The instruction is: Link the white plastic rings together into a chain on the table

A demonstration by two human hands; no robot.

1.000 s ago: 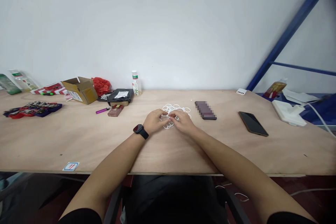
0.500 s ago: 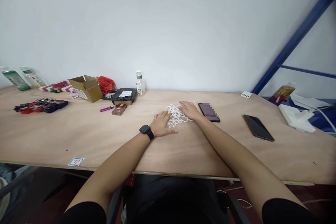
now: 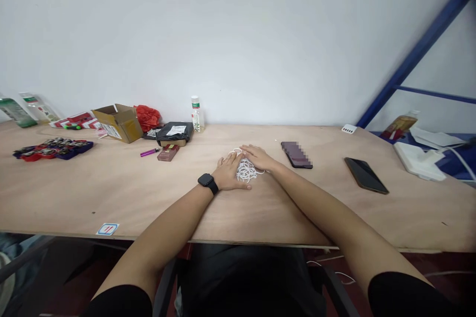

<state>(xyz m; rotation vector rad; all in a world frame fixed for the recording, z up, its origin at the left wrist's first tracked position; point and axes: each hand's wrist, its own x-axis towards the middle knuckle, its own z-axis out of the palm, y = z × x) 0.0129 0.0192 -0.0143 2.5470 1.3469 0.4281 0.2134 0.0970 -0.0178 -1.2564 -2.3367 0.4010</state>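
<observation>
A small heap of white rings (image 3: pixel 246 172) lies on the wooden table (image 3: pixel 156 188), gathered between my two hands. My left hand (image 3: pixel 228 173), below a black watch (image 3: pixel 208 184), rests flat against the heap's left side with its fingers spread and its thumb stretched out on the wood. Over the heap's right and far side lies my right hand (image 3: pixel 258 158), fingers stretched out and reaching toward the left fingertips. Both palms face down, and part of the heap is hidden under them.
Right of the heap lie a phone with a blurred screen (image 3: pixel 296 154) and a dark phone (image 3: pixel 366 175). To the left are a maroon box (image 3: pixel 168 152), a purple lighter (image 3: pixel 149 152), a black package (image 3: pixel 174 132), a bottle (image 3: pixel 197 115) and an open cardboard box (image 3: pixel 119 124).
My right hand has moved left across the heap, closer to my left hand. The white rings are pushed into a tighter pile. My left hand has stayed nearly in place.
</observation>
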